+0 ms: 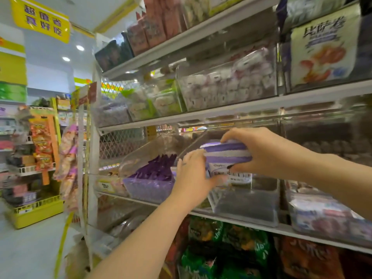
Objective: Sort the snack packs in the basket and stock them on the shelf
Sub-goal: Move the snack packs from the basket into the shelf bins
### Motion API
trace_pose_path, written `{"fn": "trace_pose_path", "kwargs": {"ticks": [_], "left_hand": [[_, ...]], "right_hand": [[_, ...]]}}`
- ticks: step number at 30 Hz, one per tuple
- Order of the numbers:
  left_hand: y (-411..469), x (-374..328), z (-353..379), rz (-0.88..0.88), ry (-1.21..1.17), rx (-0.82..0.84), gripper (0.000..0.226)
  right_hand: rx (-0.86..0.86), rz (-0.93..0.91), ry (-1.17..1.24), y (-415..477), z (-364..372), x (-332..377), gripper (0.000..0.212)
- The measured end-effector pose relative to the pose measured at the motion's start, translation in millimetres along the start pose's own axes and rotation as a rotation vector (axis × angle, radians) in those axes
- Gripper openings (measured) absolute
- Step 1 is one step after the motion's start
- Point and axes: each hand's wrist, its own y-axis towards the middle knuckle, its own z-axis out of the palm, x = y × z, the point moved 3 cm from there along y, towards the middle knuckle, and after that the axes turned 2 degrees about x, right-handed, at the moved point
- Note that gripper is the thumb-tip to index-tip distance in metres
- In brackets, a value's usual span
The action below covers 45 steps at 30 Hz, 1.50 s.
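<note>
Where the middle of the frame falls, a stack of glossy purple-and-white snack packs (225, 156) sits just above a clear hard-plastic bin (245, 206) on the white metal shelf (231, 109). The left hand (191, 172) curls round the stack's left end. The right hand (255, 152) grips it from above, thumb underneath. To the left, a second bin (149, 188) holds purple packs under a raised clear lid. Blur smears the labels, and the crinkled bags at the bottom edge are cut off.
</note>
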Motion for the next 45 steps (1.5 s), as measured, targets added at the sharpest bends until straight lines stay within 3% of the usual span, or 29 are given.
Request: {"fn": "trace_pose_path", "kwargs": {"ticks": [2, 6, 12, 16, 20, 23, 26, 28, 32, 36, 45], "left_hand": [[-5.6, 8.5, 3.9, 0.018, 0.169, -0.005, 0.063], [-14.7, 21.9, 8.7, 0.012, 0.253, 0.009, 0.057], [-27.5, 27.9, 10.2, 0.023, 0.324, -0.072, 0.076], [-32.1, 33.1, 12.8, 0.029, 0.411, 0.000, 0.067], [-40.7, 37.3, 10.4, 0.037, 0.436, -0.018, 0.068], [-48.4, 46.7, 5.7, 0.026, 0.460, -0.031, 0.067], [-63.1, 61.3, -2.9, 0.005, 0.413, -0.066, 0.064], [-78.5, 73.6, -11.2, -0.008, 0.401, -0.114, 0.059], [-122.5, 118.1, -21.5, -0.156, 0.352, -0.182, 0.056], [-182.2, 173.1, -20.7, -0.386, 0.273, -0.216, 0.047], [-317.4, 294.7, 11.8, -0.764, 0.307, -0.048, 0.041]], "right_hand": [[0.117, 0.096, -0.003, 1.8, 14.1, -7.9, 0.061], [0.281, 0.196, 0.018, 8.2, 36.8, -16.3, 0.065], [0.491, 0.274, 0.065, 19.1, 58.5, -12.4, 0.074], [0.525, 0.295, 0.029, 20.4, 68.2, -9.9, 0.085], [0.446, 0.307, -0.091, 12.3, 70.2, -3.7, 0.091], [0.124, 0.170, -0.355, 12.4, 56.8, 15.1, 0.086], [-0.161, -0.114, -0.295, 11.6, 56.3, 53.2, 0.057], [-0.215, -0.236, -0.189, 9.0, 74.3, 78.3, 0.033], [-0.054, -0.231, -0.015, 5.5, 146.0, 111.9, 0.022], [0.107, -0.202, 0.121, 2.0, 240.0, 141.0, 0.025], [0.665, -0.138, 0.200, -25.8, 452.8, 183.8, 0.034]]}}
